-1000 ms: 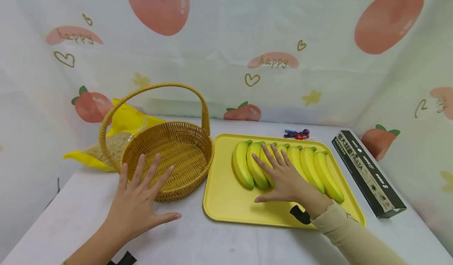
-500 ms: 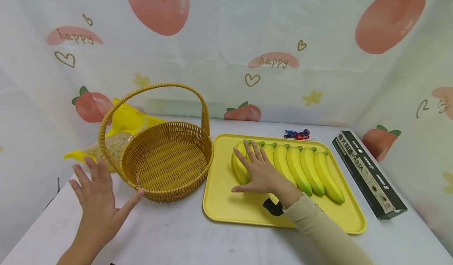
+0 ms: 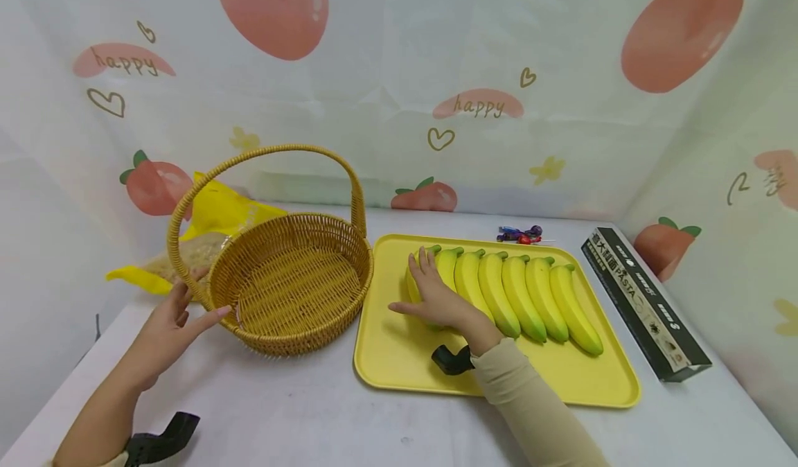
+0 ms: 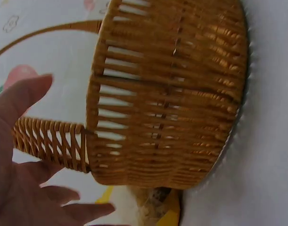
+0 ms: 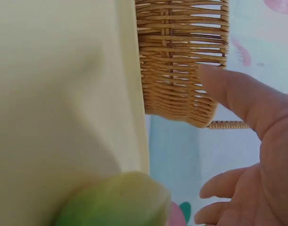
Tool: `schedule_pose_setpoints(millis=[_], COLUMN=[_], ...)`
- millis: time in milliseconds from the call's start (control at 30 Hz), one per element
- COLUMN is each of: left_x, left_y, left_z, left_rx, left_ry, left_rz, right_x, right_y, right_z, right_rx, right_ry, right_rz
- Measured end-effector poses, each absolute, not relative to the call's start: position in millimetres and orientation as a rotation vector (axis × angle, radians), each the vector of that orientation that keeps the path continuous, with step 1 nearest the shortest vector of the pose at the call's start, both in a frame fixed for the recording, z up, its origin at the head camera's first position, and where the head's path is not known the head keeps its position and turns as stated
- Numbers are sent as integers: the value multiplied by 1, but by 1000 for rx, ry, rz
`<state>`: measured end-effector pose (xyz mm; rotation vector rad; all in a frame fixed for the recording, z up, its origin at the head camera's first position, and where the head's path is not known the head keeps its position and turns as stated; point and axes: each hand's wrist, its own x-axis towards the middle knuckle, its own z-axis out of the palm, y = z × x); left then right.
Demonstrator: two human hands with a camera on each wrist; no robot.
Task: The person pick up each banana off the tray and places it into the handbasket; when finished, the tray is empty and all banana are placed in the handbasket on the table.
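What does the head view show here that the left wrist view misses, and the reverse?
Only the head view shows the right hand resting on the leftmost banana, the yellow tray, the pasta box and the candies. Only the left wrist view shows the basket's outer wall weave up close. Both show the left hand, open beside the wicker basket, and the yellow bag behind it.

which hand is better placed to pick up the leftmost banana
Right, most likely. The right hand already lies on the leftmost banana in the yellow tray. The left hand is across the table at the basket rim.
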<state>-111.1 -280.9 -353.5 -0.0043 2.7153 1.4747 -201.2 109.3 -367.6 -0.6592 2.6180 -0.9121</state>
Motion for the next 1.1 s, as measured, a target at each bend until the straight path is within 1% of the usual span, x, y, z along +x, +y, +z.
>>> schedule_pose_setpoints(millis=[167,400,767,1100], left_x=[-126,-141,-142,-145], left_y=[-293,-304,-306,-303], left_z=[-348,-336,-334,-334], left_rx=[130,329,358,345], left_ry=[2653,2676,2717,2715], left_rz=[1330,1108,1060,1080], right_x=[-203,-206,-203,-206], right_y=[105,100,93,92], right_z=[-369,-372,-385,-395], right_rx=[-495,-473,-500,-676], right_ry=[2593,2599,2665,2689], right_rz=[-982,-1015,-1097,-1216])
